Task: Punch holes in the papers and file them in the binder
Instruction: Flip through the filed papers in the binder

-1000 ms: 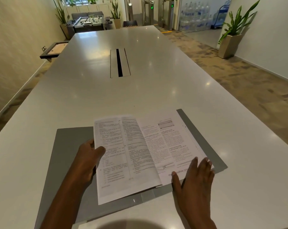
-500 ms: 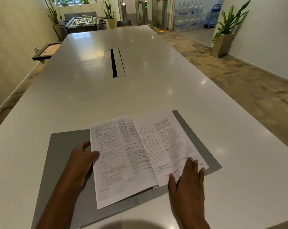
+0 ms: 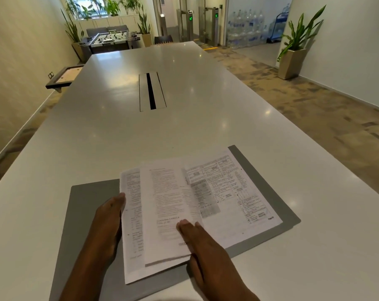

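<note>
Papers under right hand grip

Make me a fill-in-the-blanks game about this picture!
1. The papers lie on an open ____ binder.
2. The left hand rests at the papers' ____ edge.
3. The right hand presses on a ____ of turned pages.
4. Everything sits on a long ____ table.

Missing words: grey; left; stack; white

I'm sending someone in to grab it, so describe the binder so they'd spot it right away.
Start at the long white table and go to its near end. The binder lies open and flat there, a thin grey cover under a stack of printed papers. It is the only grey thing on the tabletop, and its edges stick out around the white pages.
</note>
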Available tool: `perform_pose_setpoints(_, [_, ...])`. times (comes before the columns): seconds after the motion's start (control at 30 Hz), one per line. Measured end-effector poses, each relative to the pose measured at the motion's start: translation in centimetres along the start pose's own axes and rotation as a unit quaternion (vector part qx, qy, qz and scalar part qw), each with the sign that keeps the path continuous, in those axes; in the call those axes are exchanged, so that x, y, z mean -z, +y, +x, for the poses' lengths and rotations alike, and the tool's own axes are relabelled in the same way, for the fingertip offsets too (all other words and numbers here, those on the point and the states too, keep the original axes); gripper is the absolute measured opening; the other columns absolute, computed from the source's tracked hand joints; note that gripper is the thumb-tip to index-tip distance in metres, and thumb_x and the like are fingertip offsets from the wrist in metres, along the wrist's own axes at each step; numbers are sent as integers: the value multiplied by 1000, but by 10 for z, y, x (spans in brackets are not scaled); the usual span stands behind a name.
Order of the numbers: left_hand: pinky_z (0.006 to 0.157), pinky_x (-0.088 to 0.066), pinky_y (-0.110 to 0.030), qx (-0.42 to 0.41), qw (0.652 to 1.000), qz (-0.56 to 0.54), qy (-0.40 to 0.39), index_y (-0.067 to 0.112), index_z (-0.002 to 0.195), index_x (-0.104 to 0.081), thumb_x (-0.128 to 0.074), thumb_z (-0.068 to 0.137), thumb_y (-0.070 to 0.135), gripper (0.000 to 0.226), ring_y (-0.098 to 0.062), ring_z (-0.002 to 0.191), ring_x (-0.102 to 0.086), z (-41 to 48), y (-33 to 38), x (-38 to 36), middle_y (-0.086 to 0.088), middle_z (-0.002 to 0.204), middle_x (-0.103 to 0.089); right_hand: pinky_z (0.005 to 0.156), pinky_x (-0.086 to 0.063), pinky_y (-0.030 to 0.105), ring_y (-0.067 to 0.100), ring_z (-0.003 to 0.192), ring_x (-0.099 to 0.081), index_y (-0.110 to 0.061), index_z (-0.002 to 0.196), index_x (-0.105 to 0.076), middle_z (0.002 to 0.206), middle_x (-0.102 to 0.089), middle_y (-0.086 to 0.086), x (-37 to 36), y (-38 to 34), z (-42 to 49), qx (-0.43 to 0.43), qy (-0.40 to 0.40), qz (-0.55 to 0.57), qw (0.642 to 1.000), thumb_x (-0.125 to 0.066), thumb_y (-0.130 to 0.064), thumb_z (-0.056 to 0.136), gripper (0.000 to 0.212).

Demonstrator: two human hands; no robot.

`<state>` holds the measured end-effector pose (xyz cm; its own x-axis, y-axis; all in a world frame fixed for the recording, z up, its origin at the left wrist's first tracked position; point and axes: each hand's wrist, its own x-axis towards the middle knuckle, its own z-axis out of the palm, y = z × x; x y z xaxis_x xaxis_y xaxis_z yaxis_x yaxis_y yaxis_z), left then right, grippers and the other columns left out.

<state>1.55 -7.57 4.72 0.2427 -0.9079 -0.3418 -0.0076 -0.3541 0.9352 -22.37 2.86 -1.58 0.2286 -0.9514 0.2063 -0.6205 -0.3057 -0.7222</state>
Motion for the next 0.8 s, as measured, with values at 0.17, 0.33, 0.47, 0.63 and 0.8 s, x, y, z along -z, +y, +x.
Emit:
perform_pose_setpoints(0.17, [72, -66, -50, -20, 999, 31, -10, 13, 115, -67, -75, 96, 31, 27, -34, 82, -82, -2, -3, -2, -13, 100, -82, 125, -30, 39, 7, 153, -20, -46, 158, -22, 165, -34, -11, 1, -2, 10, 61, -114, -77, 989, -54, -24, 93, 76])
perform_pose_setpoints(0.33, [57, -65, -37, -31, 998, 55, -12, 16, 118, -63, -83, 88, 10, 37, -31, 83, -81, -5, -7, -5, -12, 106, -79, 126, -21, 25, -10, 152, -4, -47, 157, -28, 164, -20, -32, 16, -11, -2, 17, -104, -1, 994, -53, -56, 98, 65])
perform_pose_setpoints(0.47, [59, -65, -38, -40, 997, 57, -16, 14, 122, -62, -82, 89, 9, 39, -33, 88, -79, -4, -7, -5, -12, 108, -78, 124, -24, 33, 2, 158, -2, -33, 163, -20, 171, -14, -18, 13, 14, -13, -103, 121, -27, 987, -49, -47, 102, 68])
perform_pose_setpoints(0.63, [66, -66, -45, -42, 997, 62, -19, 15, 126, -61, -83, 88, 12, 43, -35, 90, -79, 0, -9, -1, -13, 111, -77, 128, -7, 50, 34, 159, -3, -3, 162, -18, 170, -7, 22, 26, 55, -18, -282, 152, -253, 913, -24, -64, 96, 89])
perform_pose_setpoints(0.8, [72, -66, -49, -48, 996, 65, -21, 14, 128, -60, -83, 88, 12, 46, -35, 92, -79, 2, -10, -3, -12, 112, -77, 127, -14, 54, 39, 155, -20, 1, 159, -24, 165, -26, 26, 24, 58, -25, -351, 141, -292, 878, -15, -72, 91, 100])
